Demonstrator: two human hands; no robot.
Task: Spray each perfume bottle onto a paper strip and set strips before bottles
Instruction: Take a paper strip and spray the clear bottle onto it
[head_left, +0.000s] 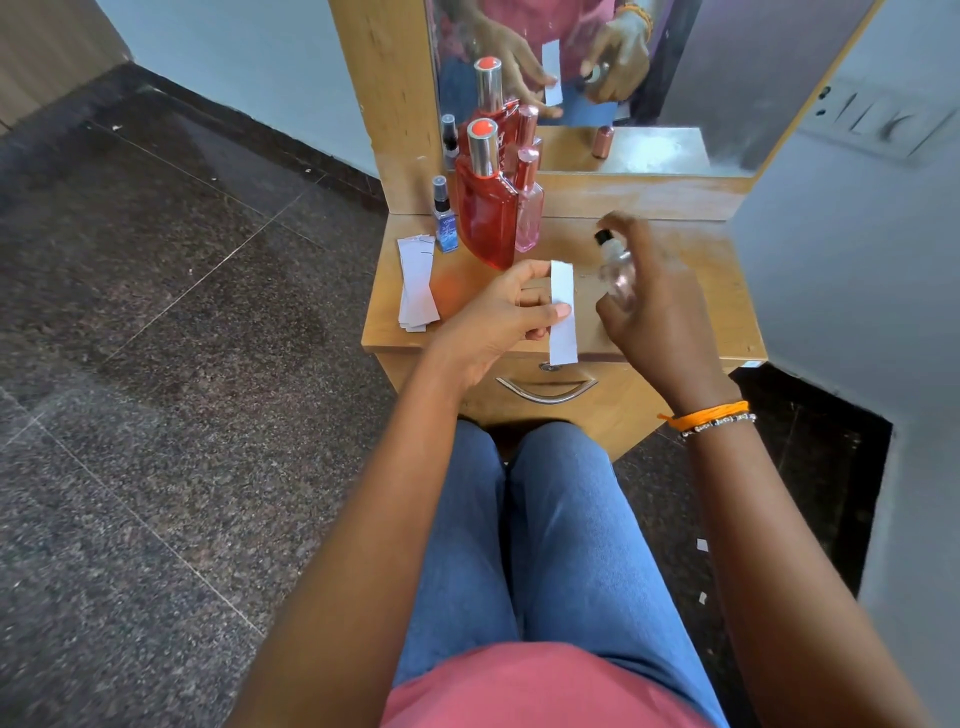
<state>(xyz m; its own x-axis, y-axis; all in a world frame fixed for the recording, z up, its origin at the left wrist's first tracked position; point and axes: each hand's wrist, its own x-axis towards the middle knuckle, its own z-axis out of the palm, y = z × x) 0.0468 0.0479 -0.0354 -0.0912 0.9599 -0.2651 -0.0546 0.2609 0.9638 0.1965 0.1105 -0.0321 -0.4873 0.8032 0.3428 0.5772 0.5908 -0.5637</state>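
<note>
Presently held: one white paper strip (562, 312), upright, pinched between thumb and fingers of the left hand (498, 322) over the front edge of the wooden dressing table (675, 332). Just to the right of it, the right hand (654, 306) is wrapped around a small clear perfume bottle (615, 273) with a black spray top, nozzle facing the strip, forefinger on top of the sprayer; bottle and strip are near but apart. Wrist of the right hand: orange thread band and beaded bracelet (711, 418). Beyond the left hand, at the back left of the tabletop: large red bottle (485, 208) with silver cap, pink bottle (529, 208) touching its right side, small blue bottle (444, 221) with a dark sprayer just to its left. Left of the left hand: loose stack of spare strips (415, 283) lying flat. Beyond both hands: mirror (597, 78) reflecting hands, strip and bottles. Below the hands: drawer with a curved metal handle (545, 392).
</note>
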